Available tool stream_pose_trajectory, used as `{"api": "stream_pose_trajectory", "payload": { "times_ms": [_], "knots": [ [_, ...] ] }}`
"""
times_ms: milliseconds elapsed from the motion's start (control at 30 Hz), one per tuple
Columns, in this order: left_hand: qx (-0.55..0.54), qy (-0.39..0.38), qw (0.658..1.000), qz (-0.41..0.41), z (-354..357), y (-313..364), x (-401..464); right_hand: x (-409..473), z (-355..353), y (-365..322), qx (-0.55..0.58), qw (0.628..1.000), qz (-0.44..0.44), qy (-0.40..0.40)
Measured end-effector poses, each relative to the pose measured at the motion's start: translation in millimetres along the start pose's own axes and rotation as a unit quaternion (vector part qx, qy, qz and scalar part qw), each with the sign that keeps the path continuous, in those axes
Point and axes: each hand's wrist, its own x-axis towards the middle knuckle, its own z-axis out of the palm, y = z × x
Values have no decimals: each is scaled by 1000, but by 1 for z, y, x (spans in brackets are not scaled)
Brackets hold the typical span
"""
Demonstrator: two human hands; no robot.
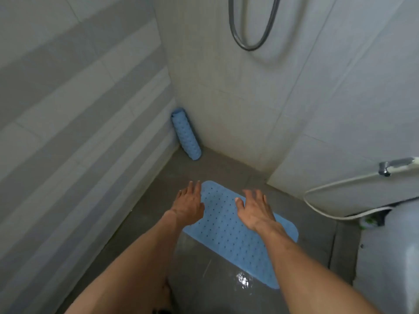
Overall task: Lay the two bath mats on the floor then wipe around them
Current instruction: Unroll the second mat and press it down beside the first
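A blue bath mat point(229, 230) with small holes lies flat on the grey floor in front of me. A second blue mat point(186, 134), rolled into a tube, leans upright in the far corner where the two tiled walls meet. My left hand point(189, 203) hovers over the flat mat's far left corner, fingers spread, holding nothing. My right hand point(256, 208) is held over the mat's far edge, palm down and fingers apart, also empty. Both forearms reach in from the bottom of the view.
Tiled walls close in on the left and back. A shower hose loop point(249, 30) hangs on the back wall. A bidet sprayer point(394, 167) with its hose and a white toilet point(390, 257) stand at the right. The floor point(243, 279) is wet near the mat's front.
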Motion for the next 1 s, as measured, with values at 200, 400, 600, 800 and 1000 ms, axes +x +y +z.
{"api": "stream_pose_trajectory", "payload": {
  "times_ms": [200, 400, 600, 800, 1000],
  "knots": [
    [-6, 40, 999, -25, -54, -69, 80, 101, -37, -68, -6, 999, -9, 30],
    [-7, 49, 999, 4, -79, -150, 235, 259, -23, -140, 19, 998, -26, 46],
    [3, 62, 998, 5, -88, -226, 388, 420, 17, -189, 45, 997, -44, 54],
    [-51, 126, 991, -13, -84, -270, 497, 530, 55, -237, -10, 989, -139, 52],
    [-96, 128, 987, 24, -78, -286, 550, 601, 59, -290, -159, 963, -216, 23]
  ]
}}
